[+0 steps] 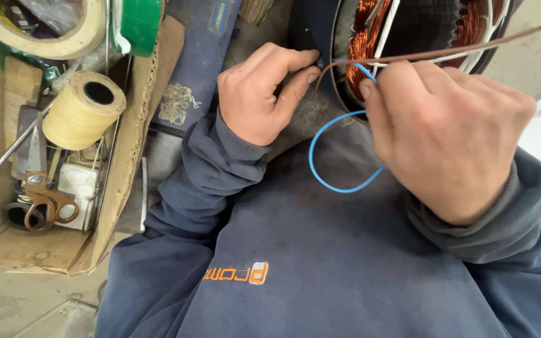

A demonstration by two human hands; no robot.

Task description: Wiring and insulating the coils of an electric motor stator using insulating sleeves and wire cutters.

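A round motor stator [421, 25] with copper windings [361, 44] sits at the top, close against my body. My left hand [264, 94] pinches the dark rim of the stator between thumb and fingers. My right hand [446, 131] grips a thin blue wire [330, 181] near the windings; the wire loops down over my dark blue sweatshirt [320, 263]. A brown lead [471, 47] runs from the stator rim off to the upper right, above my right hand. White sleeved leads [386, 28] cross the windings.
A cardboard box [126, 156] at the left holds a spool of yellow twine [82, 109], scissors with brown handles [45, 206], a roll of pale tape [64, 37], a green roll [139, 22] and metal tools. Concrete floor shows at the bottom left.
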